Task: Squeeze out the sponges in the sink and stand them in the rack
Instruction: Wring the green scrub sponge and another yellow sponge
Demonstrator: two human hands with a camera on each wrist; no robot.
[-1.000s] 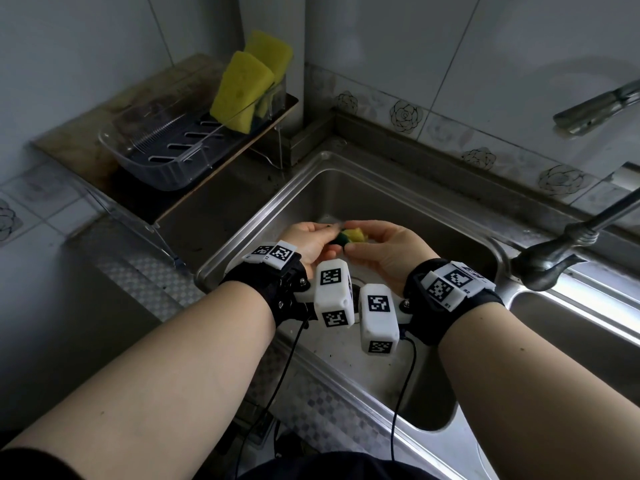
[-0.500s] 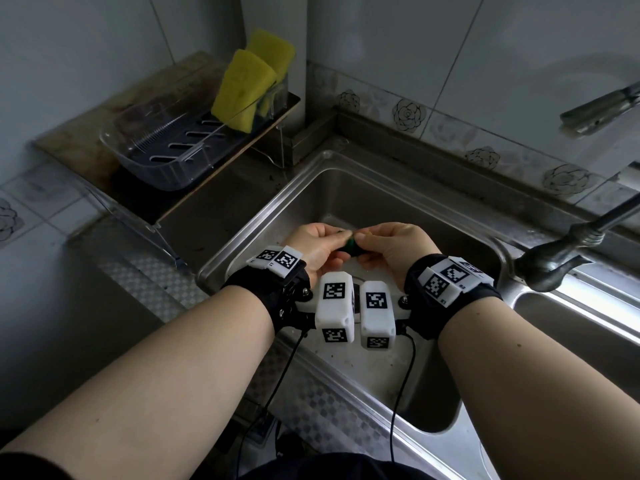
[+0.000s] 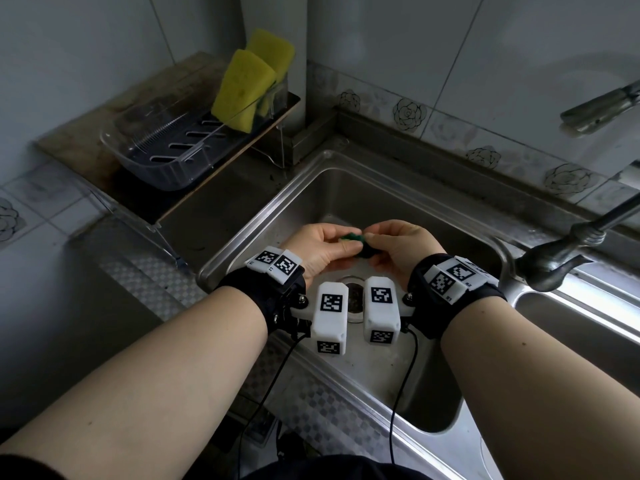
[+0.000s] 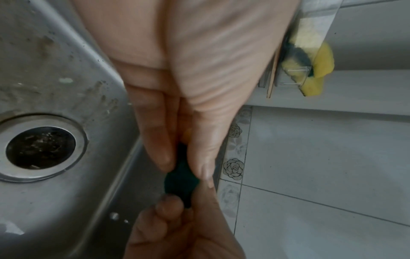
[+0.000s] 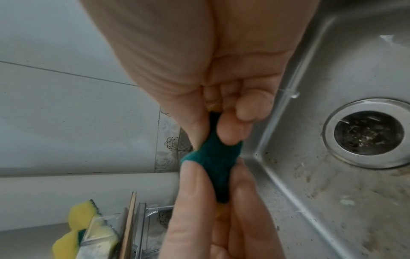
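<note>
Both hands hold one sponge (image 3: 354, 238) over the steel sink (image 3: 408, 209), crushed and twisted so mostly its dark green scouring side (image 5: 213, 157) shows. My left hand (image 3: 320, 247) grips one end between thumb and fingers, my right hand (image 3: 398, 245) grips the other end. A sliver of yellow (image 4: 188, 133) peeks out inside the left fist. Two yellow sponges (image 3: 244, 90) stand upright at the far end of the clear plastic rack (image 3: 166, 168) on the shelf at the left.
The drain (image 3: 353, 297) lies below my wrists in the sink floor. A metal tap (image 3: 568, 244) reaches in from the right, a second basin (image 3: 588, 327) beyond it. Tiled wall behind. The rack's near slots (image 3: 180, 147) hold nothing.
The hands have twisted the sponge tighter: its yellow side showed a second ago, now only the green shows. Both hands sit slightly closer to me above the drain.
</note>
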